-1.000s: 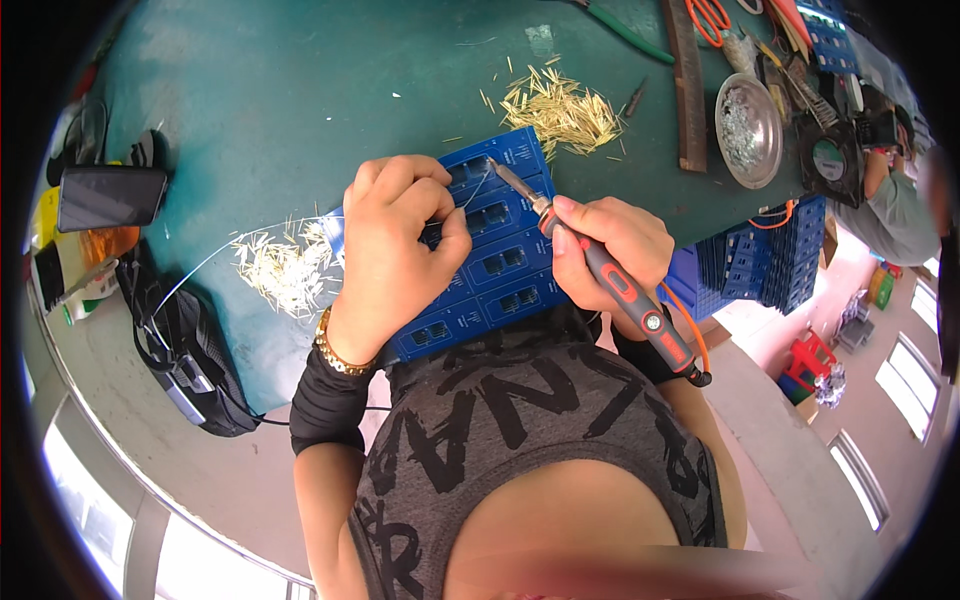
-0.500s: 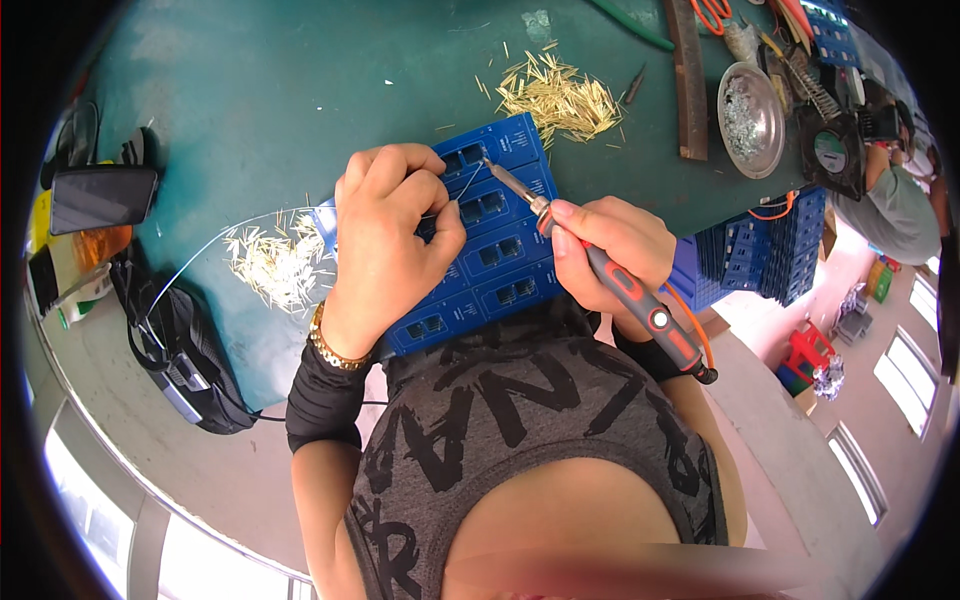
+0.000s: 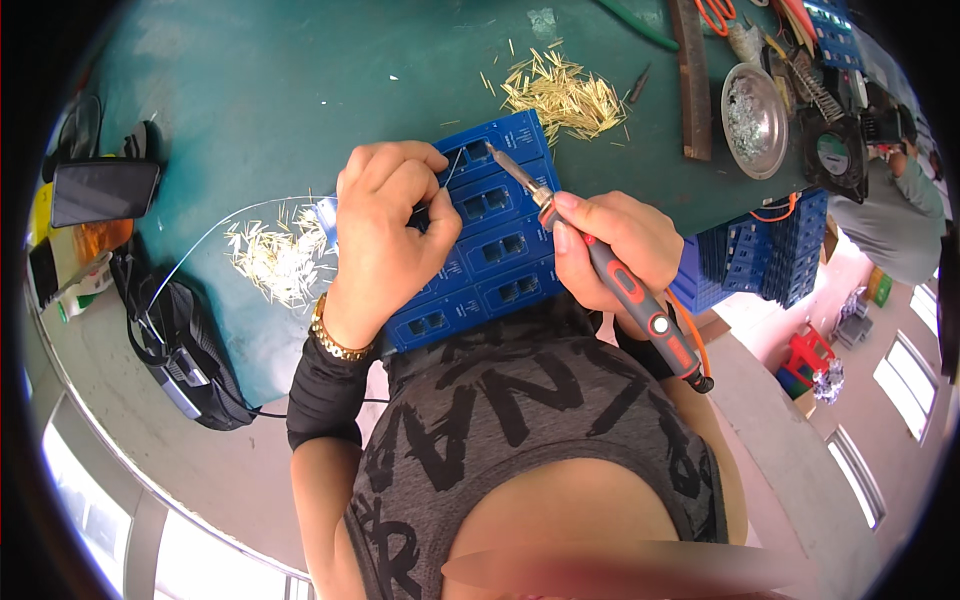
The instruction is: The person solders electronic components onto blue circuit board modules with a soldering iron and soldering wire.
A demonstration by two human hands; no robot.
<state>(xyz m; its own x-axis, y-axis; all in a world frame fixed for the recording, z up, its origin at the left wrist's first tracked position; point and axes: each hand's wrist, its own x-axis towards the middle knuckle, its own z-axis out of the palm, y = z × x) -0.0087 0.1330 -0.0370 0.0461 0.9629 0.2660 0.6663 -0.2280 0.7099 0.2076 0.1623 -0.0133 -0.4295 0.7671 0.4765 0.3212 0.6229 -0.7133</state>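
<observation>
A blue circuit board panel (image 3: 487,163) made of several joined boards lies at the table's front edge, tilted a little. My right hand (image 3: 622,250) grips a grey and red soldering iron (image 3: 618,277) like a pen; its tip rests at or just over the topmost board's cutouts. My left hand (image 3: 392,235) lies over the panel's left part, thumb and forefinger pinched on a thin solder wire (image 3: 455,165). The wire's end sticks up beside the cutouts, apart from the iron's tip. From the left the rest of the wire (image 3: 215,235) curves in under my hand.
Piles of thin brass pins lie behind the panel (image 3: 570,98) and at its left (image 3: 278,262). At the right stand a metal bowl (image 3: 754,122), a small fan (image 3: 836,153) and stacked blue boards (image 3: 775,250). A phone (image 3: 104,193) and a black bag (image 3: 185,350) are on the left.
The solder wire's end has drawn back left from the iron's tip and now points more upright. My right hand and the iron have shifted slightly right.
</observation>
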